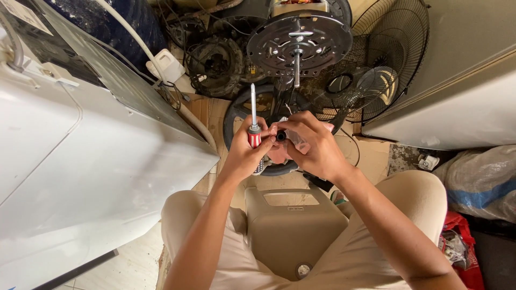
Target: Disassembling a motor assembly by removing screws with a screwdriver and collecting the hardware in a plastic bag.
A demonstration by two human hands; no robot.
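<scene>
My left hand grips a screwdriver with a red-and-white handle, its metal shaft pointing up and away from me. My right hand meets the left hand at the fingertips, pinching a small black ring-shaped part together with a pinkish piece held under the fingers. Both hands hover above a beige plastic stool between my knees. Just beyond the hands stands a dark round motor plate with a metal shaft sticking out toward me.
A large white appliance fills the left side. A black wire fan guard leans at the back right beside another white cabinet. Motor parts and cables lie at the back. A plastic bag and red packaging sit at right.
</scene>
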